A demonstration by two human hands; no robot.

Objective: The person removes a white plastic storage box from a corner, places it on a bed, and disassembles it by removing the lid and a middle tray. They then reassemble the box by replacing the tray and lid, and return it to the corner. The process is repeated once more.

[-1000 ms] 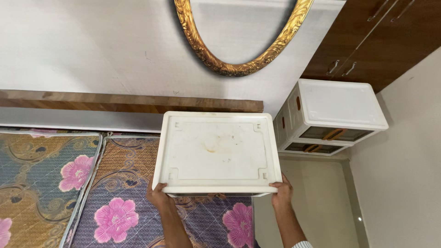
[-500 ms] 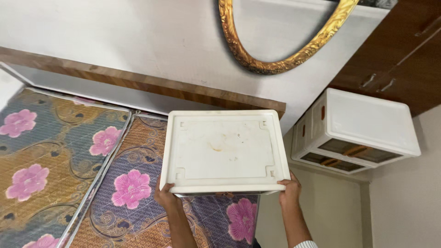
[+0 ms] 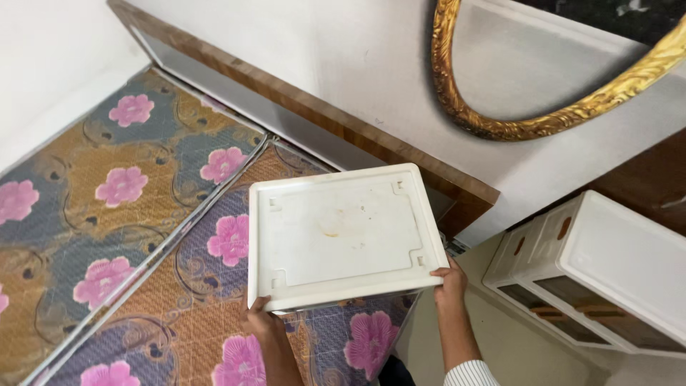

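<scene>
Gripping a white plastic storage unit (image 3: 339,236) by its near edge, the left hand (image 3: 261,323) and the right hand (image 3: 450,280) hold it up in the air, its flat, faintly stained top facing the camera. The left hand's fingers are curled around the near left corner, and the right hand's fingers are closed on the near right corner, with a striped cuff (image 3: 471,373) showing at that wrist. The unit hangs above the near end of a flower-patterned mattress (image 3: 128,236), between it and a second white drawer cabinet (image 3: 607,271) that stands on the pale floor (image 3: 500,350) to the right. Compared with half a second ago, the view has swung: the unit now sits tilted, its right side turned further up the picture, and much more of the mattress with its pink blooms fills the left. The wooden headboard ledge (image 3: 343,121) that ran almost level earlier now slants steeply down from the upper left. The gold-framed oval mirror (image 3: 543,121) on the wall has shifted toward the upper right corner, and the drawer cabinet has slid lower along the right edge. Both hands keep the same corner holds as before.
</scene>
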